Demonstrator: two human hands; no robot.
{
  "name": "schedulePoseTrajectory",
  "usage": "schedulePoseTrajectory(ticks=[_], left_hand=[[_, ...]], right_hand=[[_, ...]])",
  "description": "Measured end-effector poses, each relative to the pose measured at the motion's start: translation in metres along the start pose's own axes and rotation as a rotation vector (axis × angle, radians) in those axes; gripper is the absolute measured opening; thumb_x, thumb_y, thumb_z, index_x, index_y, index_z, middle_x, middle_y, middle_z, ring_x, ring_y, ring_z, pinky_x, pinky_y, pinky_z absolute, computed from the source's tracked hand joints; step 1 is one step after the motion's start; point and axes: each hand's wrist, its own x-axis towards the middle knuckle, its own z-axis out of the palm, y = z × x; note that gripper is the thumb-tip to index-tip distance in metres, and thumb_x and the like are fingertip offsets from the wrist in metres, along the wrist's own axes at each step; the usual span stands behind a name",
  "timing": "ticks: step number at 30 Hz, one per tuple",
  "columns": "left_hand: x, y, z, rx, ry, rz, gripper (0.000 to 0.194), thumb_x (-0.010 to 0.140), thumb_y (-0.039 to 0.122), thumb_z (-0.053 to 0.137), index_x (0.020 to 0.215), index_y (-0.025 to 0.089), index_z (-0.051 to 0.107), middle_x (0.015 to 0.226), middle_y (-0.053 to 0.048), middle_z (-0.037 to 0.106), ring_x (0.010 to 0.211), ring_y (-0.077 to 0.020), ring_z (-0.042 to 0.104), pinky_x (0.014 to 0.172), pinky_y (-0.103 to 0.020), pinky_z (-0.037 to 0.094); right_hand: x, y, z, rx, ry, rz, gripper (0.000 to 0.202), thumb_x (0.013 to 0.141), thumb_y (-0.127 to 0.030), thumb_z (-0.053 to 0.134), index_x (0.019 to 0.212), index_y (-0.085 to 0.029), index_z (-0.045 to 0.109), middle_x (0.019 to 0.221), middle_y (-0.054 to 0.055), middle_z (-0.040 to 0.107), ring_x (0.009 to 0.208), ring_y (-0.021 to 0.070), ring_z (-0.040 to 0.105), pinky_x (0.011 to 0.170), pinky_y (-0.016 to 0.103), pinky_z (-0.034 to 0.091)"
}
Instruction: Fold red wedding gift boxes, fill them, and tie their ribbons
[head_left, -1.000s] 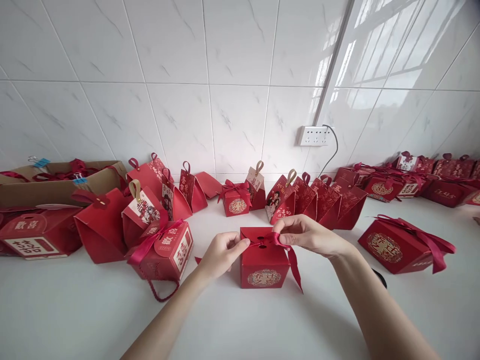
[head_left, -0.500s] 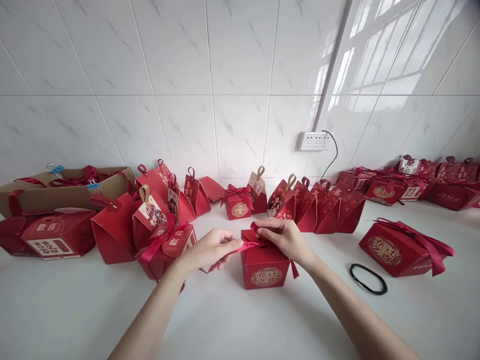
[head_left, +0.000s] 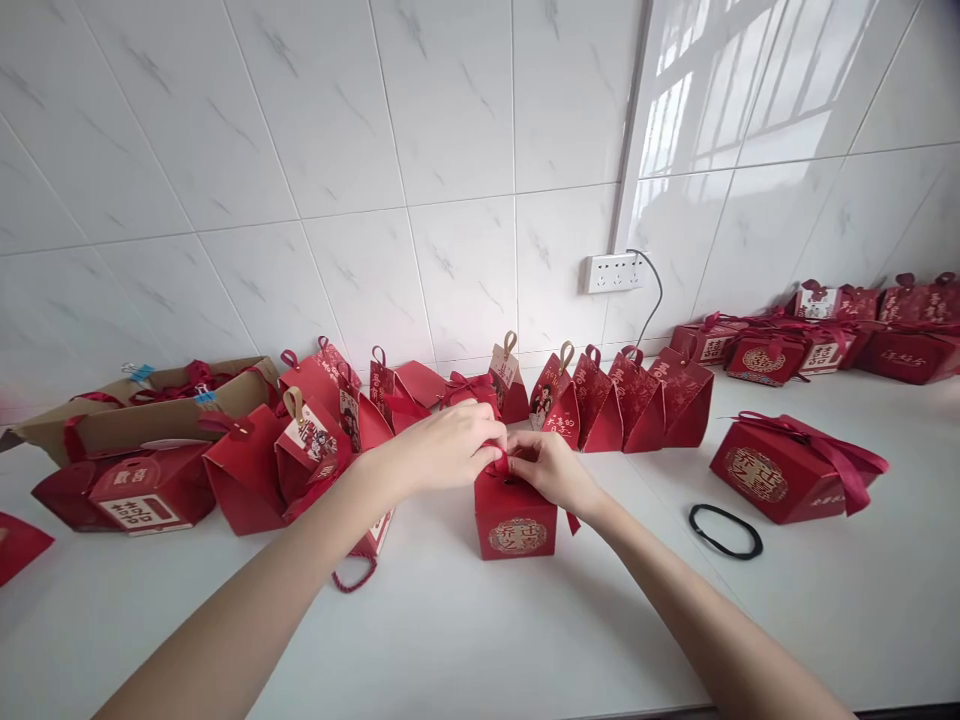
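A red box (head_left: 517, 530) with a round gold emblem stands upright on the white table (head_left: 450, 640) in front of me. Both hands meet over its top, where a red ribbon (head_left: 498, 461) rises from the lid. My left hand (head_left: 457, 445) has its fingers closed on the ribbon, with the back of the hand partly hiding it. My right hand (head_left: 547, 468) pinches the ribbon from the other side, close to the lid. A ribbon end (head_left: 574, 523) hangs at the box's right side.
Red gift boxes (head_left: 641, 405) line the tiled wall. At the left is a cardboard carton (head_left: 150, 435) with ribbons and clips. A black loop (head_left: 725, 531) and a ribboned box (head_left: 780, 470) lie to the right. A power strip (head_left: 615, 273) hangs behind.
My left hand has moved up and right to meet my right hand above the box. The ribbon it had drawn out leftward is now gathered at the lid. The view has tilted slightly.
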Motion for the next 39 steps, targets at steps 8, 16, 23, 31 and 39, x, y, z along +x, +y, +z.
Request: schedulePoseTrajectory(ticks=[8,16,23,31,39], left_hand=[[0.012,-0.029,0.031,-0.381,0.178,-0.162,0.012,0.079,0.031,0.053,0.086,0.022,0.057,0.085,0.001,0.063,0.08,-0.0156,0.057,0.072,-0.026,0.045],[-0.001,-0.033,0.063,-0.505,0.185,-0.18,0.019,0.078,0.029,0.054,0.087,0.018,0.066,0.094,-0.004,0.065,0.086,-0.0181,0.058,0.077,-0.029,0.045],[-0.004,-0.028,0.062,-0.594,0.087,-0.154,0.021,0.08,0.033,0.054,0.073,0.017,0.065,0.089,-0.003,0.062,0.089,-0.0184,0.055,0.077,-0.027,0.041],[0.0,-0.025,0.065,-0.744,0.101,-0.224,0.035,0.082,0.044,0.05,0.067,0.016,0.065,0.101,-0.007,0.062,0.094,-0.0218,0.056,0.085,-0.032,0.041],[0.001,-0.019,0.074,-1.147,0.195,-0.389,0.024,0.069,0.039,0.063,0.058,0.017,0.064,0.147,-0.004,0.035,0.133,-0.0286,0.033,0.104,-0.035,0.034]], right_hand=[[0.004,0.002,-0.01,0.089,0.01,0.032,0.011,0.07,-0.026,0.065,0.069,-0.016,0.069,0.101,0.007,0.065,0.091,0.0197,0.064,0.077,0.029,0.05],[0.002,-0.004,-0.009,0.018,0.096,0.12,0.01,0.069,-0.021,0.061,0.064,-0.015,0.067,0.11,0.008,0.06,0.088,0.0202,0.065,0.076,0.03,0.051],[0.0,-0.006,-0.01,-0.086,0.133,0.127,0.009,0.07,-0.022,0.061,0.065,-0.018,0.067,0.111,0.007,0.06,0.104,0.0223,0.059,0.089,0.033,0.043],[0.003,-0.001,-0.018,-0.095,0.082,0.095,0.011,0.071,-0.025,0.062,0.065,-0.017,0.065,0.104,0.006,0.063,0.089,0.0173,0.063,0.08,0.029,0.048],[-0.002,-0.007,-0.028,-0.207,0.04,-0.053,0.012,0.07,-0.009,0.057,0.076,-0.019,0.06,0.095,0.002,0.059,0.093,0.0162,0.057,0.088,0.033,0.043]])
